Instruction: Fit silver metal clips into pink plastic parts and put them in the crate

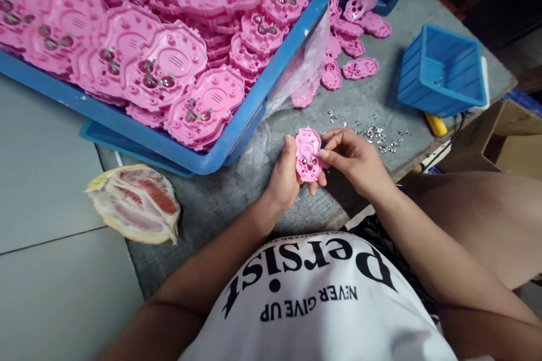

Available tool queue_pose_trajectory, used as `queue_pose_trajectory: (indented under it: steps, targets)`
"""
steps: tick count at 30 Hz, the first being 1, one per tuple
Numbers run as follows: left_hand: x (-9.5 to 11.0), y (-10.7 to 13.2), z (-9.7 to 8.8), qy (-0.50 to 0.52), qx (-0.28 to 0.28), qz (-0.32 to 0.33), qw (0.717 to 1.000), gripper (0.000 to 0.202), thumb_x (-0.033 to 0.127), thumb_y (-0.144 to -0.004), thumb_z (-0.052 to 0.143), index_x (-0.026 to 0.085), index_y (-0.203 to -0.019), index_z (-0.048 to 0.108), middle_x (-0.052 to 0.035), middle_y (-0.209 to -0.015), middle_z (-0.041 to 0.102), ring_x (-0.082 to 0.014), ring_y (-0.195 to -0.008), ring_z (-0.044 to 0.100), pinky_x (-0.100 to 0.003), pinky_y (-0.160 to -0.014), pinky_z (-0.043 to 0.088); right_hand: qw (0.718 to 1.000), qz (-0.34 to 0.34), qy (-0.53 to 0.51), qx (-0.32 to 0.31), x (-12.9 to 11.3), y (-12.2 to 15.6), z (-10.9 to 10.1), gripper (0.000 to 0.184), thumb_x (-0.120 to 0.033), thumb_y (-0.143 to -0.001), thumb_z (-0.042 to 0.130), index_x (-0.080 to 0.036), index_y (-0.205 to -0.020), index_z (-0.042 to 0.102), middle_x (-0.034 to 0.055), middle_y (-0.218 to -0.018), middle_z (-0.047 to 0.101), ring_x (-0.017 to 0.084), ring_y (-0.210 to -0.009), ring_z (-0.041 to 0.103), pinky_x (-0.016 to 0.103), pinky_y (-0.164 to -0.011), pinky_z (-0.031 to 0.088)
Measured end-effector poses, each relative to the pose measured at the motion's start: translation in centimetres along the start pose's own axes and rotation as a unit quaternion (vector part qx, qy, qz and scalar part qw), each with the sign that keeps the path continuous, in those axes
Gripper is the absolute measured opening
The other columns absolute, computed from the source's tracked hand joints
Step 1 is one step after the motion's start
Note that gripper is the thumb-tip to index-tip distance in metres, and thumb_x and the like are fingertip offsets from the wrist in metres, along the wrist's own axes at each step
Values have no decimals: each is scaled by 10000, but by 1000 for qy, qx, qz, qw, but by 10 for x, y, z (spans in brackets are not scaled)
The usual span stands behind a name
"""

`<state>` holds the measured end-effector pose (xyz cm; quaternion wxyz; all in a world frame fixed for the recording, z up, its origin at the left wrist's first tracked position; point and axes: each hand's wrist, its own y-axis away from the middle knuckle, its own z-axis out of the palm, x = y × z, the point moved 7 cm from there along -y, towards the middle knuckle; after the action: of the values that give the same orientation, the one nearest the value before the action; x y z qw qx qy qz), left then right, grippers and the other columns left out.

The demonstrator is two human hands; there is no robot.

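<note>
My left hand (287, 176) grips a pink plastic casing (308, 152), thumb along its left edge and fingers underneath. Small shiny metal pieces sit in the lower half of that casing. At its right side is my right hand (353, 155), thumb and forefinger pinched together at the edge. Whatever those fingertips hold, if anything, is too small to make out. Loose metal pieces (379, 136) lie scattered on the grey table (271, 220) just beyond my right hand.
A big blue crate (212, 162) holds stacked pink casings, many bearing metal pieces. Loose pink parts (359, 67) spill from a clear plastic bag (302, 70). A small blue bin (442, 76) stands right, near a cardboard box (503, 141). Left lies a cut pomelo (135, 203).
</note>
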<state>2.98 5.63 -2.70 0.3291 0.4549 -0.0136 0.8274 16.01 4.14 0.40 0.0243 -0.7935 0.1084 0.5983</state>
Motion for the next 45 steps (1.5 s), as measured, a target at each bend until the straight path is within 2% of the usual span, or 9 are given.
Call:
queue_pose_trajectory:
  steps: [3,5,9,11,15,20,30,40,45]
  targets:
    - [5,2,-4,-18,25,13,999,399,381,-825,729,232,-1110,491,-4,-848,716,-129,-534,641,-207,-380,411,997,16,64,26,-3,-4,-25,261,-450,-799,776,-220,-786,653,46,-892,674,178,-760,585,325,-692,451]
    - [8,2,-7,-28,42,29,998,428,209,-764,717,237,-1115,474,14,-872,717,-119,-556,650,-194,-401,414,984,38,171,-26,-3,-6,-34,179,-374,-809,736,-209,-771,680,4,-704,646,149,-635,526,302,-623,390]
    - [16,0,-17,-33,101,72,992,360,170,-777,656,236,-1079,473,11,-873,716,-113,-566,652,-198,-411,416,913,46,333,-232,6,3,-22,97,-222,-780,686,-222,-704,747,-15,-631,690,138,-587,545,286,-608,367]
    - [19,-1,-21,-40,128,88,987,368,167,-773,655,239,-1084,473,3,-896,730,-115,-570,662,-203,-416,420,898,43,346,-268,12,7,-16,124,-196,-773,674,-239,-700,764,-19,-628,709,141,-582,566,282,-605,377]
    - [22,-2,-24,-43,141,103,984,405,180,-777,675,244,-1130,489,-18,-949,749,-139,-603,689,-219,-426,436,927,38,298,-225,16,5,-14,185,-193,-803,617,-244,-791,795,-4,-670,732,165,-601,604,298,-638,431]
    - [23,0,-26,-53,156,114,980,370,196,-802,675,261,-1121,498,-15,-979,746,-125,-640,684,-203,-450,443,950,-7,288,-122,5,-2,-26,287,-169,-776,596,-213,-977,797,55,-933,770,201,-752,656,334,-737,490]
    - [25,-1,-27,-56,167,127,976,361,155,-812,652,255,-1123,499,-6,-949,733,-120,-620,654,-221,-455,415,911,18,378,-166,8,3,-17,102,-188,-776,665,-236,-814,747,8,-797,758,180,-701,634,303,-671,405]
    - [24,0,-27,-57,164,131,976,343,151,-817,659,252,-1107,507,-3,-943,742,-115,-616,653,-220,-467,409,899,-31,404,-167,3,7,-7,178,-157,-824,628,-233,-928,751,43,-947,764,209,-833,675,314,-737,445]
    - [25,-1,-27,-63,162,134,976,348,144,-813,642,249,-1111,495,1,-934,734,-113,-621,652,-216,-464,408,876,-12,461,-144,2,7,-9,190,-143,-859,599,-215,-947,752,72,-967,744,232,-848,661,328,-706,416]
